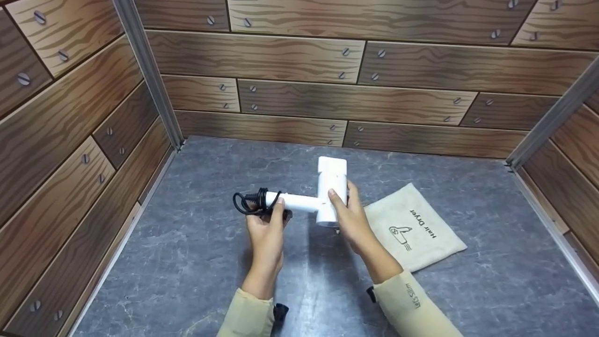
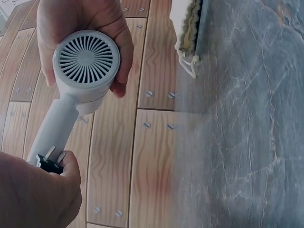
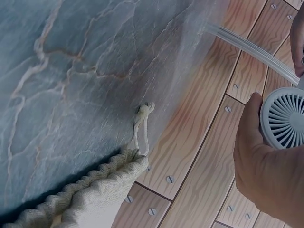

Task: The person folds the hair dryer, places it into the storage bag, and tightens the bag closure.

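Marbled surface [image 1: 178, 262] bears a pouch [image 1: 416, 227]; left hand [image 1: 267, 229] and right hand [image 1: 354, 220] grip a hairdryer [image 1: 332, 182].

Wood-plank-patterned walls [image 1: 299, 61] with printed screws, grey metal corner posts [image 1: 152, 70], veined blue-grey marbled surface [image 1: 178, 262]

On my left wrist feed, the left hand [image 2: 40, 192] grips the handle [image 2: 53, 124] of a white hair dryer [image 2: 71, 95] at lower left, a black plug [image 2: 48, 164] with two prongs poking up beside its fingers. Above, I see the right hand [image 2: 90, 16] around the dryer's head, its round slotted vent [image 2: 86, 59] facing me. Top right, I make out a pale bag [image 2: 180, 21] with a drawstring [image 2: 195, 60] against the grey marbled table [image 2: 242, 118]; wood-patterned boards [image 2: 111, 156] fill the background.
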The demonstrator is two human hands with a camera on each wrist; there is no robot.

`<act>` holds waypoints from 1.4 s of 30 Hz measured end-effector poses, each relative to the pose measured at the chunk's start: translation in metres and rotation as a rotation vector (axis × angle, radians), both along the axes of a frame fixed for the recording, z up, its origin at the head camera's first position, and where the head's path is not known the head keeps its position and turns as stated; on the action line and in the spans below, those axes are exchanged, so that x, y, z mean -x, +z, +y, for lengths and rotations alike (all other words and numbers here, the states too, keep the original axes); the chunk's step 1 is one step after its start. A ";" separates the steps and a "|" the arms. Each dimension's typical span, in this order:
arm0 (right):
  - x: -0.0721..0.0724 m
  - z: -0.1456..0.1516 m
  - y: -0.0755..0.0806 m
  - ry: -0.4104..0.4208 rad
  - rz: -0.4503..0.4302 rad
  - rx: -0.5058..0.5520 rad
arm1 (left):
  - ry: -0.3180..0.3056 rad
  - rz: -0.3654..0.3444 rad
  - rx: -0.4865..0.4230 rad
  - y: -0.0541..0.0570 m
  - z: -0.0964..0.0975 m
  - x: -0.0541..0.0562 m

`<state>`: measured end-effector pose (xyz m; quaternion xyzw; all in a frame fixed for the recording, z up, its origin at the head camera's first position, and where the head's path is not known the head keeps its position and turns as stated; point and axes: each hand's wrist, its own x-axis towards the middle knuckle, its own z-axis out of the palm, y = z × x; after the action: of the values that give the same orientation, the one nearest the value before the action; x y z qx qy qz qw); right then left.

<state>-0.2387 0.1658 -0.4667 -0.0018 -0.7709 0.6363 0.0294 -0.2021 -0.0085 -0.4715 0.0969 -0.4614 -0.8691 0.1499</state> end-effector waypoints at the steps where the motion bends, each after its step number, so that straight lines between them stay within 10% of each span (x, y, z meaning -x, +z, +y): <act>1: 0.000 0.000 0.000 -0.001 0.008 0.002 | 0.000 0.001 -0.006 0.000 0.001 0.000; 42: -0.010 0.008 0.000 0.079 0.127 -0.059 | -0.064 0.060 0.039 0.008 -0.003 -0.001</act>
<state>-0.2289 0.1740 -0.4665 0.0698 -0.7855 0.6126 0.0533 -0.2009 -0.0120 -0.4636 0.0531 -0.4762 -0.8668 0.1379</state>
